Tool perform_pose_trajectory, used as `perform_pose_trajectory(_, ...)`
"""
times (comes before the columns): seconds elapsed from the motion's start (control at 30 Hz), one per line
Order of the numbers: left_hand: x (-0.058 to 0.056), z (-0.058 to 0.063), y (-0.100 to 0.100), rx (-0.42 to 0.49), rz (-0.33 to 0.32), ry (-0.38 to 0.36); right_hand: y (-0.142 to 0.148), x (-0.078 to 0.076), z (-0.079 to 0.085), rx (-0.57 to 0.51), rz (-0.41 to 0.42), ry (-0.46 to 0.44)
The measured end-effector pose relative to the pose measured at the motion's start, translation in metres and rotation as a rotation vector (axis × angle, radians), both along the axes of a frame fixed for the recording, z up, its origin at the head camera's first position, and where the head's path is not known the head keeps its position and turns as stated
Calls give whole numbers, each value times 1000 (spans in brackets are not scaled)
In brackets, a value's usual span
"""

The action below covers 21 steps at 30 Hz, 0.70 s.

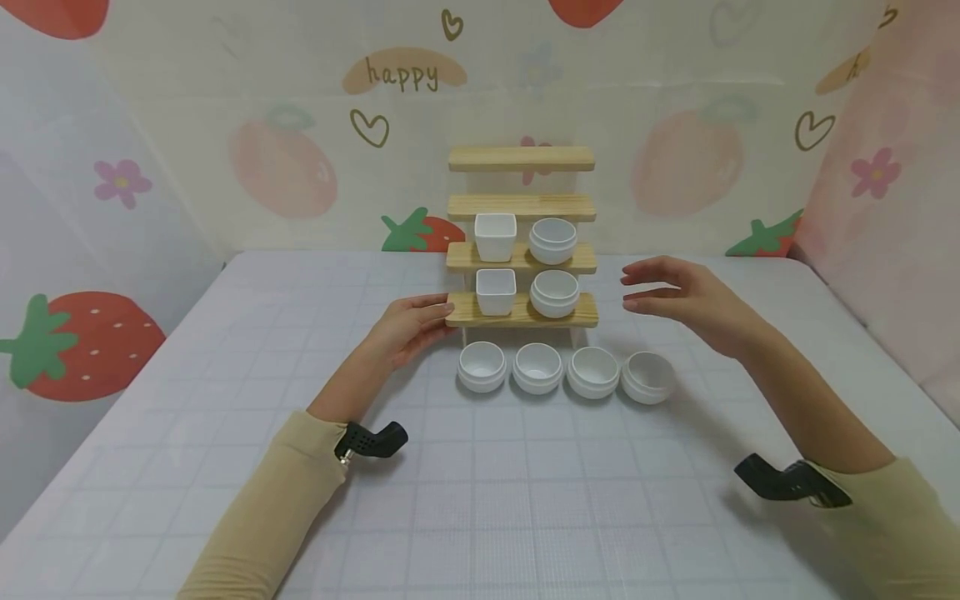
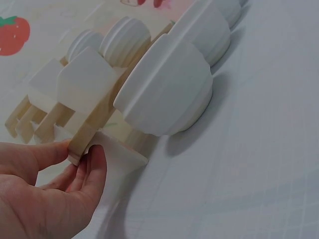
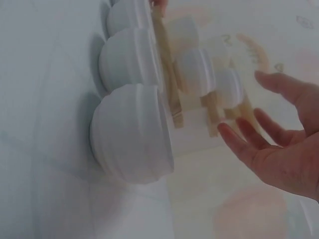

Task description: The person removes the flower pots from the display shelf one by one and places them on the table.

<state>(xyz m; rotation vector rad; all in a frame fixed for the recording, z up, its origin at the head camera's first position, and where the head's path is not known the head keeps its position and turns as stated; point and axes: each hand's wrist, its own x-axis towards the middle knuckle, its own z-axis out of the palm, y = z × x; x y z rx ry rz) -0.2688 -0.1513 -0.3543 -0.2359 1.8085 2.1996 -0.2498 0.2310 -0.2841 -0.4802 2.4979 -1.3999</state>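
A tiered wooden shelf stand (image 1: 521,158) rises at the back middle in the head view. My left hand (image 1: 412,327) pinches the left end of its lowest board (image 2: 94,127), thumb on top and fingers underneath. On the two lower tiers sit two square white cups (image 1: 496,293) at the left and two round white bowls (image 1: 555,295) at the right. In front of the stand, several round white bowls (image 1: 482,368) line up on the table. To the right of the stand my right hand (image 1: 690,300) is held in the air, fingers apart and holding nothing.
The table (image 1: 480,500) wears a pale checked cover. Behind it hangs a printed backdrop (image 1: 405,179) with strawberries and hearts. The rightmost bowl of the row (image 3: 132,134) lies below and in front of my right hand. The stand's two upper boards (image 1: 521,206) bear nothing.
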Motion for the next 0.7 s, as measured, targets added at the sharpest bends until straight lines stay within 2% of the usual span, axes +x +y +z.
perform_pose_trajectory(0.7, -3, -3, 0, 1, -4, -15, -31, -8, 19, -61, -13, 31)
